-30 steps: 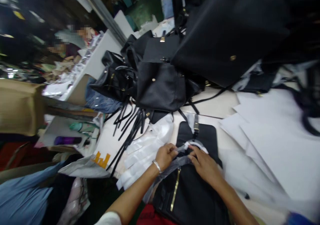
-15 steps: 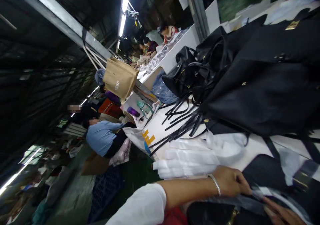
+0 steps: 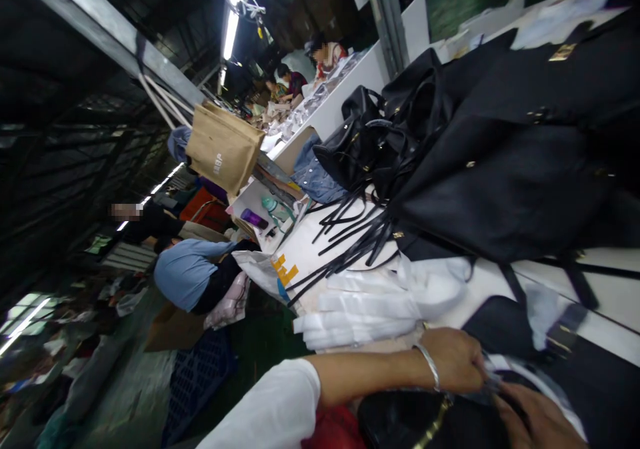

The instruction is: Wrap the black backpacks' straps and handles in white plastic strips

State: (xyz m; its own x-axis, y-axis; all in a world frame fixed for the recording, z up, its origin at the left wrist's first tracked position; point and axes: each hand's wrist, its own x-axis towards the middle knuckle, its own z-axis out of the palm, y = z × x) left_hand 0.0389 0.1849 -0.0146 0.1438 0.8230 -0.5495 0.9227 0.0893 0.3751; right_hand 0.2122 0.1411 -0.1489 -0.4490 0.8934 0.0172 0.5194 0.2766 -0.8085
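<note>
My left hand (image 3: 453, 361), with a silver bangle on the wrist, is closed with its fingertips pinching clear plastic film (image 3: 494, 381). Close beside it, my right hand (image 3: 540, 417) is closed on the same film, its fingers curled and partly cut off by the lower edge. Below both hands lies a black bag (image 3: 400, 412) with gold-coloured metal hardware (image 3: 434, 426). A white curved band (image 3: 560, 399) runs behind my right hand; I cannot tell what it belongs to. Flat black pieces (image 3: 500, 326) lie just beyond the hands.
Large black bags (image 3: 500, 182) are heaped on the white table (image 3: 615, 269). Black straps (image 3: 350, 249) and a pile of white wrapping sheets (image 3: 360, 306) lie on the near side. A brown paper bag (image 3: 225, 146) hangs at a post. A person in blue (image 3: 187, 272) sits left.
The view has shifted, moving the surroundings left in the picture. My hands have come closer together at the film, and more of the black bag and its gold hardware shows below.
</note>
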